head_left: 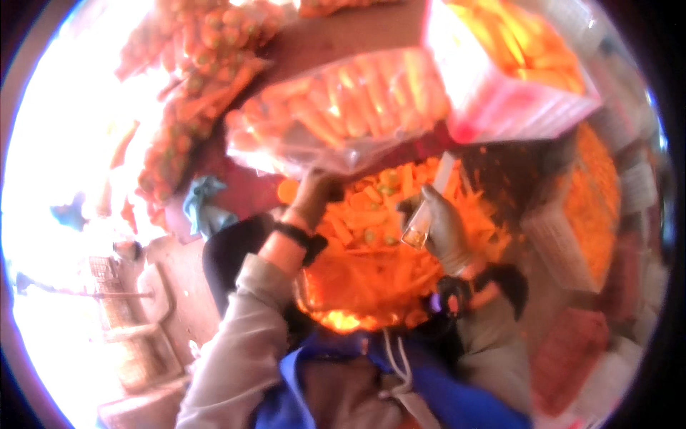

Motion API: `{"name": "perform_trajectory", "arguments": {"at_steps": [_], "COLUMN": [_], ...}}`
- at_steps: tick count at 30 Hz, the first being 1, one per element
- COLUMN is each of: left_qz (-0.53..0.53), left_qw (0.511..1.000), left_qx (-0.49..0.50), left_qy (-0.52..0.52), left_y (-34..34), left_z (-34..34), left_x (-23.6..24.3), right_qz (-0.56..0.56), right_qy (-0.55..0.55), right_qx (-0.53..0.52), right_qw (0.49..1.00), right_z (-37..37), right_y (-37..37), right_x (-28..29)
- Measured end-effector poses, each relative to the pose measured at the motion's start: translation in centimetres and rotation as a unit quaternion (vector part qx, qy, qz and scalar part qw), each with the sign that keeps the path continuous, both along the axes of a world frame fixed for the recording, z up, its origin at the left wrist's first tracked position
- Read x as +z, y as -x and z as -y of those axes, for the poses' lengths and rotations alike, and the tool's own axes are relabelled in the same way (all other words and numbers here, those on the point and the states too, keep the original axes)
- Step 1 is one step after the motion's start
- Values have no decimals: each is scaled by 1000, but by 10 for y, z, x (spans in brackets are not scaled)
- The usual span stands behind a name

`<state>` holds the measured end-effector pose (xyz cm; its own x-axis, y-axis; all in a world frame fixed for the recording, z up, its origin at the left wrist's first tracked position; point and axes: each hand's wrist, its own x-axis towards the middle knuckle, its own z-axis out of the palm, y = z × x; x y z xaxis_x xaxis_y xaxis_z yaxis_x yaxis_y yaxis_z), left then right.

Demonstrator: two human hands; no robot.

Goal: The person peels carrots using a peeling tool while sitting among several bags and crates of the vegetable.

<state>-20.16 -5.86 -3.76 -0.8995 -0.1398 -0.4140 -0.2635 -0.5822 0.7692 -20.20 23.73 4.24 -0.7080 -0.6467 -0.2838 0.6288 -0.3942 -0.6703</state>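
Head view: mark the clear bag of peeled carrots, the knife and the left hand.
clear bag of peeled carrots (pixel 343 107), head view, on the middle of the bag's plastic face.
knife (pixel 418 229), head view, on the handle end under the gloved right hand (pixel 446 229).
left hand (pixel 314 196), head view, on the back of the hand below the bag.

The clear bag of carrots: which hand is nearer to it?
Left. The left hand touches the clear bag of carrots at its lower edge; the gloved right hand is lower, apart from it.
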Motion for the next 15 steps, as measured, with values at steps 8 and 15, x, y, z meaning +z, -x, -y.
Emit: {"name": "perform_trajectory", "arguments": {"at_steps": [8,15], "left_qz": [-181,14], "left_qw": [675,526], "left_qx": [-29,-250], "left_qy": [715,813], "left_y": [91,136], "left_z": [26,81], "left_x": [41,30], "right_qz": [32,40], "right_qy": [-76,-139], "right_qx": [-47,-38], "right_qw": [995,989], "right_z": [-7,-8], "right_y": [-2,-8], "right_x": [3,1]}}
